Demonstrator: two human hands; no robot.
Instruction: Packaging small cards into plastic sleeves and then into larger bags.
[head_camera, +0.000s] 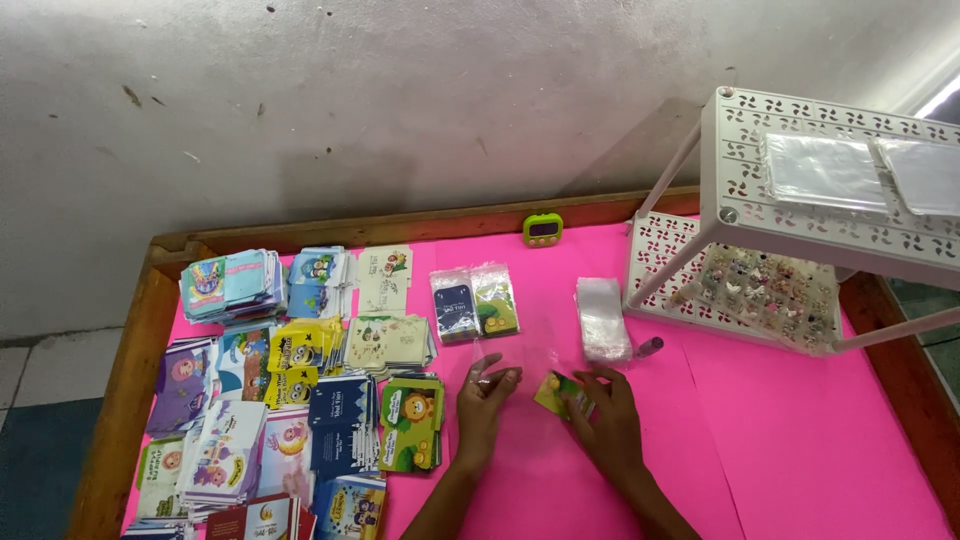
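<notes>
The whole thing sits on a big table (780, 440) covered in hot pink sheet, with a wooden rim so nothing slides off the edge. On the right stands a white plastic rack (800, 190) with a lattice pattern; its top shelf carries flat clear sheets and the lower shelf a tray of tiny trinkets (765, 285), kept within arm's reach. The left half is packed with stacks of colourful cartoon cards (290, 390), sorted by design into neat piles, presumably so each kind is easy to grab. Past the hands lie two bagged cards (475, 302) side by side, and just right of them a pile of empty clear sleeves (603, 318) with a small dark tube-like thing (648, 347) beside it. A little green timer (543, 229) sits against the far rim.

Now the hands. The left hand (487, 400) has its fingers curled up and pinched on a clear plastic sleeve (490, 372), holding it upright, maybe to keep its mouth open, though it's so see-through it's hard to be sure. The right hand (603, 415) lies flatter on the pink surface, fingertips pressing on a small green and yellow card (556, 392), which sits between the two hands, close to the sleeve but not inside it.
</notes>
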